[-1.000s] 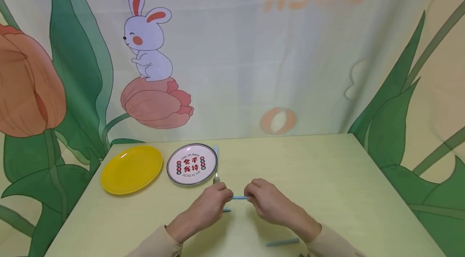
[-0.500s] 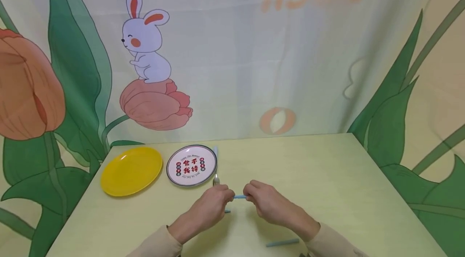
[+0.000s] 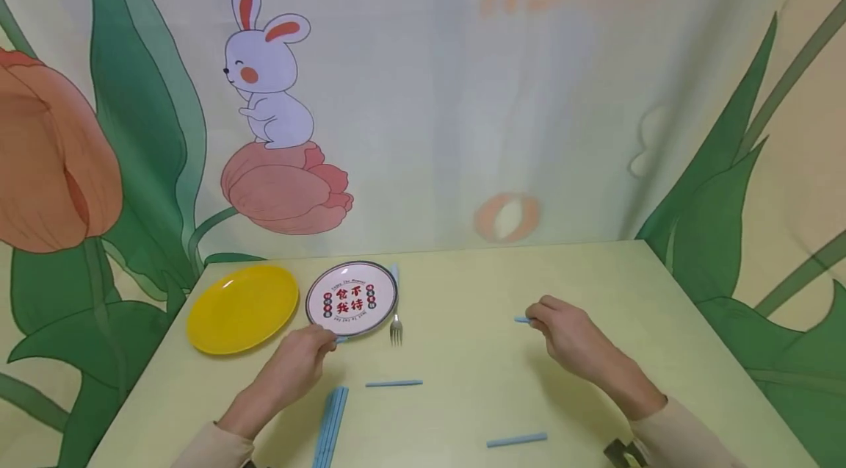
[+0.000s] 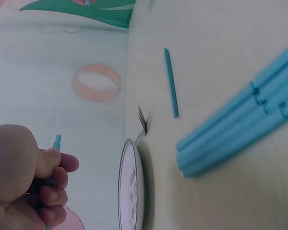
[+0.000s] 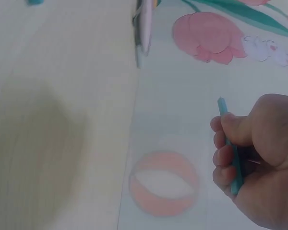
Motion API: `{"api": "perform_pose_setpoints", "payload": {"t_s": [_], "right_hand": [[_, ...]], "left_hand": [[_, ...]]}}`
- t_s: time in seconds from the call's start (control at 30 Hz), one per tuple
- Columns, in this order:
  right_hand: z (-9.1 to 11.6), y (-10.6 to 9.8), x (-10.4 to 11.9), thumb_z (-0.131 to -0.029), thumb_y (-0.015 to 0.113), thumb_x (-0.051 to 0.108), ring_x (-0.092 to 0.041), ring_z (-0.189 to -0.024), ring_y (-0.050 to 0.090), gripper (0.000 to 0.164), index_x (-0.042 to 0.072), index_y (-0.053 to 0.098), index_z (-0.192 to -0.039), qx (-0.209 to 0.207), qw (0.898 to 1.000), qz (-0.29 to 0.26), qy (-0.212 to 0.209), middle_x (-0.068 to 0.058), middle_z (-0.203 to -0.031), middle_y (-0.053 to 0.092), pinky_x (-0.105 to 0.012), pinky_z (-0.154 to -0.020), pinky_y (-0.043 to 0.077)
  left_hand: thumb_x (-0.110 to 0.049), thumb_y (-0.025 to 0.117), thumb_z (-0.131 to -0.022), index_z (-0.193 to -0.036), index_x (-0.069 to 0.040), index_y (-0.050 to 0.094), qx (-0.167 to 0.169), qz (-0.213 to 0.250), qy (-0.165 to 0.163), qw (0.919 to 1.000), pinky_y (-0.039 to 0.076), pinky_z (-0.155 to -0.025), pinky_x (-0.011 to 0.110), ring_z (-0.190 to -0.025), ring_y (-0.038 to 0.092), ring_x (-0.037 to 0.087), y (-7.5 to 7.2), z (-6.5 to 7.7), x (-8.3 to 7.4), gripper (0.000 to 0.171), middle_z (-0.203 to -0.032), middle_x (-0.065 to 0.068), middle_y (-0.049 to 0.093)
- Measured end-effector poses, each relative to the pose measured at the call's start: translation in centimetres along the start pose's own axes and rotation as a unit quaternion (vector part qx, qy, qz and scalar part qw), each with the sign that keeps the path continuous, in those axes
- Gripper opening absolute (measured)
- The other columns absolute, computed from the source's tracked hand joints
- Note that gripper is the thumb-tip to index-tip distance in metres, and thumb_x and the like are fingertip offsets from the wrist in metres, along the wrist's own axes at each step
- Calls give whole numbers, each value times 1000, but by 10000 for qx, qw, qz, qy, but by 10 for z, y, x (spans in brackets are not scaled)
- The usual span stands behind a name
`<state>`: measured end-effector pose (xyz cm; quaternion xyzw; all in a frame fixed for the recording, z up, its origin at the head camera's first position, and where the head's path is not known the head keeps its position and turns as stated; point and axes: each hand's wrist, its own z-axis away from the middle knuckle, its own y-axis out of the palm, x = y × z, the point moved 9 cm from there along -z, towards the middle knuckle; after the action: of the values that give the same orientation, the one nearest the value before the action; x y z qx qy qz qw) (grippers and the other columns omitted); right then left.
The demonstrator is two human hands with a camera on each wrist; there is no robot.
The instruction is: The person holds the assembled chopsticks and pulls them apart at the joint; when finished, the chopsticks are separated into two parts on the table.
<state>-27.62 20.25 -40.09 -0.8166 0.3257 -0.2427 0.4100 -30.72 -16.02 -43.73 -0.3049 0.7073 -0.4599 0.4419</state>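
Note:
My left hand (image 3: 295, 361) is raised in front of the white printed plate (image 3: 350, 299), its fingers curled round a short blue stick piece (image 4: 57, 141) with a narrower tip. Well to the right, my right hand (image 3: 575, 336) grips another short blue stick piece (image 5: 222, 105), thumb along it and fingers wrapped round. A thin blue stick (image 3: 393, 383) lies on the table between the hands. Nearer the front rests a thicker blue stick (image 3: 517, 440). Beside my left forearm is a bundle of longer blue sticks (image 3: 330, 427), with joint lines across them in the left wrist view.
A yellow plate (image 3: 243, 310) stands at the back left of the pale table (image 3: 595, 284). Close against the white plate's right side lies a fork (image 3: 396, 332), its light-blue handle reaching back. A printed curtain (image 3: 410, 86) hangs behind the table.
My hands, earlier close together with a blue stick between them, have moved apart, left and right, each with a piece. The bundle and the thin stick are now uncovered.

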Motion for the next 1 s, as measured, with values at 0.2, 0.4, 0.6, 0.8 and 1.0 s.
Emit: {"api": "perform_pose_setpoints", "payload": {"t_s": [0.2,0.4,0.6,0.8,1.0], "right_hand": [[4,7,6,-78,73,-8,-1,-68,44,20,8,63,-83,-49,9999,-49,102,7,-78,53,-17,-57,45],[2,7,8,-80,72,-5,-1,-68,44,17,9,63,-83,130,9998,-30,125,7,-78,54,-17,-58,45],[0,6,7,-81,72,-3,-1,-68,45,16,10,64,-84,289,9993,-46,231,8,-78,55,-18,-59,45],[-1,5,6,-82,73,0,-3,-72,50,11,9,69,-86,333,9987,-194,337,8,-80,59,-20,-62,48],[-1,5,10,-80,75,3,-6,-76,52,10,10,72,-85,327,9990,-219,227,7,-80,62,-21,-64,48]], "left_hand": [[-3,68,-88,-92,-6,74,-206,19,-122,9997,56,-80,33,-84,63,13,5,3,-6,8,-89,1,70],[-3,68,-88,-94,-5,74,-178,61,-234,9995,56,-80,33,-83,62,13,4,4,-6,9,-91,1,70],[-7,65,-90,-95,-6,74,-15,141,-283,9995,50,-65,22,-70,49,8,7,1,-7,10,-77,-6,60],[-5,63,-90,-95,-3,73,72,278,-196,9994,44,-61,21,-70,46,11,10,0,-11,12,-79,-3,56],[1,62,-89,-102,1,73,59,320,41,9995,45,-64,20,-75,45,12,13,1,-14,17,-86,1,52]]}}
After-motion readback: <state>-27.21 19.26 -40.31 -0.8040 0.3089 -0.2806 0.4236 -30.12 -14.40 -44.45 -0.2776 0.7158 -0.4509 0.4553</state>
